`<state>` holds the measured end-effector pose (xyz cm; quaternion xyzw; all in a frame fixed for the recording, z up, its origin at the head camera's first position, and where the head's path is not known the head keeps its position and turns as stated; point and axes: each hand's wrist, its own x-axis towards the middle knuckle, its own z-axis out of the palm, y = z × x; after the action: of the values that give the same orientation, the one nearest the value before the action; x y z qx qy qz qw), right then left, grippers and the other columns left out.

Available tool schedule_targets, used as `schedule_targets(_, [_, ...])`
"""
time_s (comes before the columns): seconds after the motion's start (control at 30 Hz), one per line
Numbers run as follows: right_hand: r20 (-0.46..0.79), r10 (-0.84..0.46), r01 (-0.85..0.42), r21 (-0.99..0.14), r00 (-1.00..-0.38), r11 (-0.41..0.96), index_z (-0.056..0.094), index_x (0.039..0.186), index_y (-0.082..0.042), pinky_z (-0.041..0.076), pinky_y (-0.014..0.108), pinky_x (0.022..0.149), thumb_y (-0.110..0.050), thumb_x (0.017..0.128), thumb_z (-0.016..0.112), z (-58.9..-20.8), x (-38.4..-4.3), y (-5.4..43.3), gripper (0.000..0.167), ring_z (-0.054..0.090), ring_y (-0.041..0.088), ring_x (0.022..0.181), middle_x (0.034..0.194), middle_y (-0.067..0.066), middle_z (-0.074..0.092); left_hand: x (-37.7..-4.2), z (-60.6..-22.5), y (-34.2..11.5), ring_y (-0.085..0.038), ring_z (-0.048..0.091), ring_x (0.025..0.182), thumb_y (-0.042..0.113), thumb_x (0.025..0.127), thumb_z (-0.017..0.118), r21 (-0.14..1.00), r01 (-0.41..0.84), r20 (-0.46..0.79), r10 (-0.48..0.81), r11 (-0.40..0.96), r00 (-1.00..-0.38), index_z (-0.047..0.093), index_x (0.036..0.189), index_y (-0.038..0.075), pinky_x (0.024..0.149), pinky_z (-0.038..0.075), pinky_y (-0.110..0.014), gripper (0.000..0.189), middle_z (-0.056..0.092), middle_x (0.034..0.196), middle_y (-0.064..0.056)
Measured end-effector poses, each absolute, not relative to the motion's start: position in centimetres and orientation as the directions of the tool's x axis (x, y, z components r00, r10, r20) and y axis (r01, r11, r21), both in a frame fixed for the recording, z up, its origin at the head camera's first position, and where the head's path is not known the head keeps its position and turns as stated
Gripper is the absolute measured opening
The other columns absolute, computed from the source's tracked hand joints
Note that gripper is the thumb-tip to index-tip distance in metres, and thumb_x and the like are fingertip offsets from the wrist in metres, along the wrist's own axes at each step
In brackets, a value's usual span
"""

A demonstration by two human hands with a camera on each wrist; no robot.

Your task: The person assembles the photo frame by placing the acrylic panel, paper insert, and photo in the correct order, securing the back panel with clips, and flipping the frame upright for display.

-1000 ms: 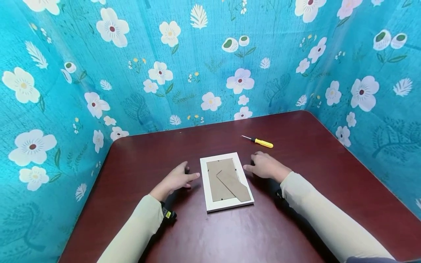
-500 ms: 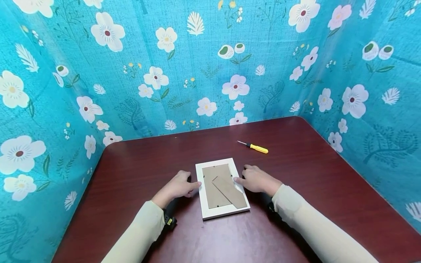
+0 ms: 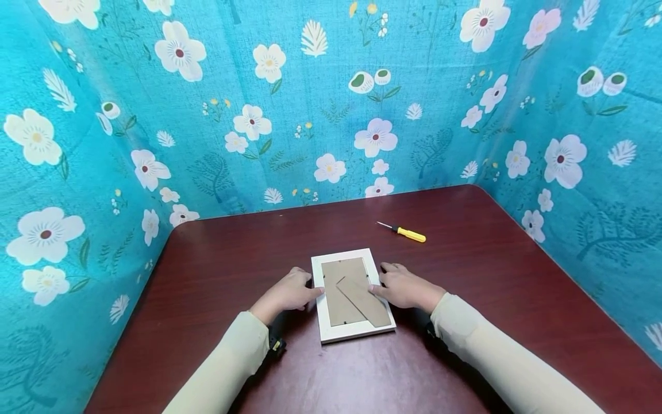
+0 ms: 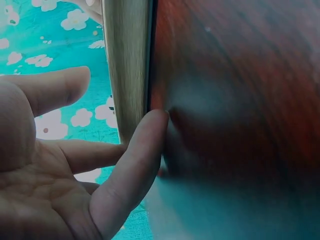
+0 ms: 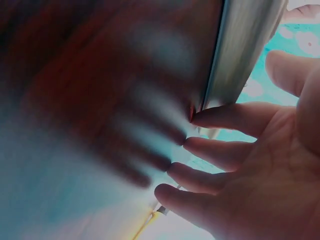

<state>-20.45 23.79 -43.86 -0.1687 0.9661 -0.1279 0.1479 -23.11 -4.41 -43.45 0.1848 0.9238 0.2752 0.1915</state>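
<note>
A white picture frame (image 3: 341, 305) lies on the table with its brown backing and slanted stand leg (image 3: 373, 309) facing up. My left hand (image 3: 289, 292) is at its left side, thumb over the border. In the left wrist view, the fingertips touch the frame's edge (image 4: 129, 65) near the tabletop, while the thumb looks apart from it. On the opposite side is my right hand (image 3: 405, 287), its thumb over the right border. The right wrist view has its extended fingers (image 5: 220, 152) down at the tabletop, the foremost beside the frame's edge (image 5: 239, 55).
Behind the frame to the right lies a yellow-handled screwdriver (image 3: 411, 234), its shaft pointing left. The dark red table (image 3: 233, 241) ends at a blue flowered curtain (image 3: 289, 115) at the back and sides.
Both hands have moved inward to the picture frame, and their thumbs now overlap its borders. The frame and screwdriver keep their places on the table; the head view has shifted slightly.
</note>
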Motion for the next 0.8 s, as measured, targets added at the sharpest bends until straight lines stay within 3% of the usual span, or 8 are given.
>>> schedule_targets(0.07, [-0.232, -0.370, -0.296, -0.299, -0.899, 0.907, 0.055, 0.130, 0.010, 0.023, 0.057, 0.109, -0.040, 0.102, 0.048, -43.9, -20.5, 23.9, 0.059, 0.027, 0.048, 0.136, 0.143, 0.034, 0.036, -23.2, -43.5, -4.2, -0.011, 0.062, 0.058, 0.034, 0.095, 0.062, 0.569, 0.268, -0.239, 0.469, 0.777, -0.850, 0.067, 0.071, 0.006, 0.091, 0.042, -0.037, 0.037, 0.053, 0.107, -0.017])
schedule_targets(0.2, [-0.215, -0.380, -0.304, -0.316, -0.900, 0.899, 0.058, 0.128, 0.010, 0.022, 0.057, 0.109, -0.039, 0.102, 0.049, -44.1, -20.5, 23.9, 0.056, 0.028, 0.048, 0.136, 0.143, 0.033, 0.038, -23.0, -43.6, -3.9, -0.010, 0.059, 0.057, 0.032, 0.095, 0.063, 0.559, 0.298, -0.217, 0.484, 0.774, -0.848, 0.067, 0.081, 0.009, 0.087, 0.043, -0.036, 0.028, 0.053, 0.102, -0.014])
schedule_targets(0.3, [-0.187, -0.393, -0.321, -0.325, -0.900, 0.889, 0.062, 0.122, 0.008, 0.022, 0.057, 0.109, -0.039, 0.102, 0.049, -44.3, -20.5, 23.8, 0.053, 0.030, 0.046, 0.136, 0.141, 0.032, 0.040, -22.9, -43.8, -3.7, -0.013, 0.058, 0.071, 0.032, 0.094, 0.065, 0.557, 0.300, -0.201, 0.476, 0.775, -0.856, 0.068, 0.088, 0.008, 0.083, 0.045, -0.036, 0.024, 0.055, 0.105, -0.017])
schedule_targets(0.43, [-0.142, -0.408, -0.344, -0.337, -0.902, 0.876, 0.068, 0.108, 0.007, 0.021, 0.056, 0.110, -0.039, 0.102, 0.050, -44.5, -20.4, 23.5, 0.049, 0.032, 0.043, 0.136, 0.134, 0.031, 0.048, -22.9, -44.4, -3.5, -0.022, 0.053, 0.110, 0.033, 0.092, 0.066, 0.549, 0.320, -0.167, 0.476, 0.773, -0.864, 0.070, 0.088, 0.006, 0.092, 0.044, -0.039, 0.027, 0.061, 0.110, -0.017])
schedule_targets(0.5, [-0.135, -0.410, -0.344, -0.348, -0.902, 0.872, 0.069, 0.101, 0.005, 0.020, 0.056, 0.110, -0.039, 0.101, 0.050, -44.5, -20.4, 23.4, 0.047, 0.032, 0.042, 0.136, 0.131, 0.030, 0.052, -22.9, -44.7, -3.4, -0.024, 0.049, 0.116, 0.033, 0.091, 0.066, 0.548, 0.317, -0.158, 0.468, 0.774, -0.869, 0.069, 0.090, 0.003, 0.092, 0.044, -0.040, 0.030, 0.058, 0.116, -0.016])
schedule_targets(0.57, [-0.129, -0.409, -0.340, -0.367, -0.903, 0.866, 0.069, 0.095, 0.002, 0.020, 0.056, 0.110, -0.038, 0.101, 0.051, -44.5, -20.3, 23.3, 0.045, 0.033, 0.043, 0.136, 0.131, 0.030, 0.052, -22.9, -44.9, -3.4, -0.024, 0.051, 0.110, 0.033, 0.090, 0.068, 0.556, 0.308, -0.151, 0.458, 0.772, -0.876, 0.066, 0.096, 0.001, 0.089, 0.044, -0.039, 0.033, 0.056, 0.116, -0.016])
schedule_targets(0.7, [-0.112, -0.386, -0.305, -0.432, -0.916, 0.849, 0.070, 0.103, 0.000, 0.022, 0.053, 0.111, -0.037, 0.101, 0.053, -44.3, -20.2, 23.0, 0.041, 0.030, 0.043, 0.137, 0.142, 0.032, 0.040, -22.7, -44.8, -3.1, -0.022, 0.053, 0.090, 0.032, 0.090, 0.068, 0.604, 0.241, -0.145, 0.402, 0.760, -0.904, 0.063, 0.095, 0.001, 0.079, 0.046, -0.038, 0.032, 0.053, 0.108, -0.013])
schedule_targets(0.8, [-0.097, -0.379, -0.289, -0.482, -0.920, 0.827, 0.069, 0.113, 0.000, 0.025, 0.051, 0.110, -0.036, 0.101, 0.053, -44.3, -20.1, 23.0, 0.041, 0.027, 0.042, 0.138, 0.147, 0.032, 0.032, -22.8, -44.7, -2.9, -0.021, 0.055, 0.091, 0.029, 0.092, 0.067, 0.651, 0.213, -0.119, 0.375, 0.728, -0.920, 0.063, 0.103, 0.003, 0.079, 0.047, -0.039, 0.029, 0.057, 0.105, -0.012])
